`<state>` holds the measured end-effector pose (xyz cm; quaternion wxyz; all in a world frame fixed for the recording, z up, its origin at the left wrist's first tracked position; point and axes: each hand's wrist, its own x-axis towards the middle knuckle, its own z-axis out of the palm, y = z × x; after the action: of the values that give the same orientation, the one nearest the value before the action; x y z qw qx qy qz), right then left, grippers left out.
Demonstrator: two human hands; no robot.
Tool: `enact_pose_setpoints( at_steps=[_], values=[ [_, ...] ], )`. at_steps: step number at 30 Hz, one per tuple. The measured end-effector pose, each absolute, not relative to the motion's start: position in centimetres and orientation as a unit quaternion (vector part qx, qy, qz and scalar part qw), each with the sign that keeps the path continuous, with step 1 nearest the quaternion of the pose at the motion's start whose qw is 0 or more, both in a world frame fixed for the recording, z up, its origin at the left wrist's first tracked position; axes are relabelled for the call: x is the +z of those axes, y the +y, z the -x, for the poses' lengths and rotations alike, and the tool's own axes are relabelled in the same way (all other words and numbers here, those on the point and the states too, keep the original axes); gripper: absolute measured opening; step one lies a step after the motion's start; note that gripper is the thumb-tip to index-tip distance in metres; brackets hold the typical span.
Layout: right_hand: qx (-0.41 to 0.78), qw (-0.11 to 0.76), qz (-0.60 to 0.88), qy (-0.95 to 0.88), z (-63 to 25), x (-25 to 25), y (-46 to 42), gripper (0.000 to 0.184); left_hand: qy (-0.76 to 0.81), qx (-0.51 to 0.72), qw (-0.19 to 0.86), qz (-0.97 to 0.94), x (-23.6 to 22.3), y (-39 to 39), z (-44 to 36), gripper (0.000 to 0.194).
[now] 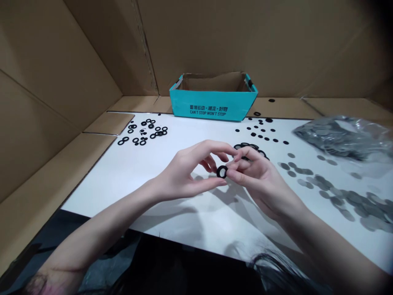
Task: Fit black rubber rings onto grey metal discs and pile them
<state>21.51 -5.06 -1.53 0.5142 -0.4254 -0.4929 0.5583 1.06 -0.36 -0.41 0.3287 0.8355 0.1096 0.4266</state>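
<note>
A small black ring [217, 172] with a pale centre is held up over the white table, pinched at its right edge by the thumb and fingers of my right hand [258, 174]. Whether the centre is a hole or a pale disc, I cannot tell. My left hand [192, 170] curves around the ring from the left. Its fingers are apart, the thumb just below the ring and bent fingertips close by its left edge; contact is unclear. Partly hidden behind my right hand lies a cluster of black rings [245, 144] with grey centres.
More black rings [143, 142] lie scattered at the left. Small black discs [253, 134] dot the back right. Grey discs [325, 184] spread across the right, below a clear plastic bag [334, 137] of them. A turquoise box [211, 104] stands at the back, against cardboard walls [260, 41].
</note>
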Motion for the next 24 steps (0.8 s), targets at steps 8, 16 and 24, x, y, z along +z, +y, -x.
enact_pose_setpoints(
  at_steps=[8,16,24],
  values=[
    [0.64,0.465,0.408,-0.456,-21.3,-1.0,-5.1,0.046,0.102,0.438,0.318,-0.835,-0.8,-0.5,-1.2,0.043],
    [0.654,0.45,0.424,-0.435,-21.3,-1.3,-5.2,0.049,0.099,0.457,0.308,-0.828,-1.0,-0.6,-1.5,0.042],
    [0.648,0.46,0.42,-0.438,-21.5,-1.5,-5.4,0.051,0.089,0.491,0.232,-0.835,-1.5,-0.5,-1.7,0.059]
  ],
)
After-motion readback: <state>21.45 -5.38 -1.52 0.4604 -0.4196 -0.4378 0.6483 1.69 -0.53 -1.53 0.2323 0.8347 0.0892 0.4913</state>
